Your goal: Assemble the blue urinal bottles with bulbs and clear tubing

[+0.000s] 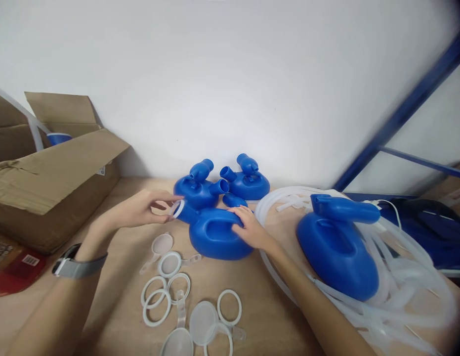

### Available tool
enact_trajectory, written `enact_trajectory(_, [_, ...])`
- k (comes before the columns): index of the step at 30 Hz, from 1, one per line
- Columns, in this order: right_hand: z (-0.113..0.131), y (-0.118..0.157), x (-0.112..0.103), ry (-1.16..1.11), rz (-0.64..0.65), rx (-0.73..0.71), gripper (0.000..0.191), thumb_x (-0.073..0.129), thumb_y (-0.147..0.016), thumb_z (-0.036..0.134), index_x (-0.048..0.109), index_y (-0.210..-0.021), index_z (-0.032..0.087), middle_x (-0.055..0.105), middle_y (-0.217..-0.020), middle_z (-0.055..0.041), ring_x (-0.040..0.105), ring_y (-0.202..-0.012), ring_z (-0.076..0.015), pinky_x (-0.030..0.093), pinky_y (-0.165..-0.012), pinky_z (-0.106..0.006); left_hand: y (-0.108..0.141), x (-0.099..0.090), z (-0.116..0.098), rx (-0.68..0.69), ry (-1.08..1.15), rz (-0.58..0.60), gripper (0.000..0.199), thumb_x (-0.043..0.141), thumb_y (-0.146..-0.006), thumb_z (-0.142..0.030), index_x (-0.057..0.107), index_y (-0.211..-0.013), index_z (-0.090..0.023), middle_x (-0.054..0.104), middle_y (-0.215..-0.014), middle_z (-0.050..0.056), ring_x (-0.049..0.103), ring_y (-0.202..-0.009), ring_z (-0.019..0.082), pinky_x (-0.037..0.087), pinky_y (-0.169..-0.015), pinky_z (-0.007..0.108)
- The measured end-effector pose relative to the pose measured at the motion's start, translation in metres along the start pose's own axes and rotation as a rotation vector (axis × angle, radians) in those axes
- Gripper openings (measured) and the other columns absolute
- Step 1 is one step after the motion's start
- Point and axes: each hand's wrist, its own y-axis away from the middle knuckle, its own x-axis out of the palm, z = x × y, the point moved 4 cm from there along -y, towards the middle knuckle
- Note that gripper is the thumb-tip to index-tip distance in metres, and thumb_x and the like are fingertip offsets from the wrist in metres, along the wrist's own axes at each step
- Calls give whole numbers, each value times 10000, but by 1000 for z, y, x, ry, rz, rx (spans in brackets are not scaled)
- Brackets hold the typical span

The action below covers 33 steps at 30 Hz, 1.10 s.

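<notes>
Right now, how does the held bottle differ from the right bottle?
The right hand grips the held bottle, with the left hand at its mouth; no hand touches the right bottle. The held bottle has a white ring at its mouth; no such ring shows on the right bottle. The right bottle rests among clear tubes; the held bottle is outside them. Both are blue and rounded.

The bottom edge is cutting off a clear lid [178, 343] and a white ring [230, 341]. The left edge is cropping a red package [20, 273], its barcode [30, 260] looking too small to read. A box flap [66, 158] is hiding a blue object's [59, 139] lower part. The right grip [248, 227] is covering part of a blue bottle [205, 242].
</notes>
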Motion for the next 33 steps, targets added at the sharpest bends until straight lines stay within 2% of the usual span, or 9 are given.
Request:
enact_trajectory(3, [0,1,-1,0,-2,-8,414,530,-851,231,642,-1249,208,718,-1334,-118,610,-1317,-323,329,-1253,-599,-9,14,5,5,110,126,515,704,-876,-330,693,-1376,-205,794,-1148,50,746,-981,231,629,-914,351])
enact_trajectory(6, [-1,2,-2,-8,-20,-6,414,533,-846,234,647,-1243,215,722,-1326,-113,619,-1309,-320,345,-1246,-597,-12,18,11,-31,207,149,538,728,-865,-345,673,-1388,-230,758,-1289,63,739,-1089,266,619,-986,409])
enact_trajectory(12, [-8,4,0,-41,-44,-3,429,556,-834,241,662,-1249,218,719,-1353,-112,613,-1320,-340,356,-1225,-638,-12,26,13,-62,267,171,536,797,-834,-442,658,-1312,-241,760,-1244,67,746,-1061,272,619,-958,411])
enact_trajectory(18, [1,16,-1,-79,-26,-22,431,592,-818,223,678,-1239,226,723,-1368,-112,626,-1318,-340,351,-1226,-634,-10,63,-15,161,121,75,378,760,-883,-510,640,-1097,-222,731,-1176,73,700,-1056,260,573,-959,384])
enact_trajectory(22, [13,24,-6,-113,-21,-9,440,609,-797,190,693,-1227,229,719,-1377,-117,628,-1312,-335,398,-1189,-605,-5,69,-13,459,-97,-9,427,640,-936,-499,661,-1262,-224,716,-1313,161,690,-1197,346,556,-1057,505])
enact_trajectory(25, [17,26,-8,-186,13,12,464,615,-779,178,699,-1232,231,708,-1394,-119,634,-1313,-332,438,-1162,-577,-11,67,-9,639,-103,222,459,701,-836,-476,730,-1270,-329,751,-1309,128,689,-1263,389,525,-1142,584])
enact_trajectory(29, [19,26,-7,-286,35,8,481,611,-738,167,708,-1205,231,707,-1390,-117,635,-1338,-326,461,-1156,-541,-27,68,-25,789,27,570,396,692,-819,-399,769,-1200,-478,791,-1251,27,736,-1210,325,601,-1097,481])
enact_trajectory(31, [19,26,-7,-304,48,-2,492,601,-723,167,719,-1196,238,717,-1367,-112,622,-1358,-327,454,-1163,-538,-30,71,-37,936,55,639,388,667,-839,-410,762,-1207,-485,803,-1223,19,762,-1157,292,662,-984,407])
enact_trajectory(33, [21,25,-7,-305,60,-6,513,589,-714,174,728,-1203,238,714,-1359,-117,617,-1362,-328,451,-1166,-539,-32,74,-42,1042,83,623,389,622,-853,-442,758,-1217,-459,815,-1189,26,780,-1104,281,686,-880,374])
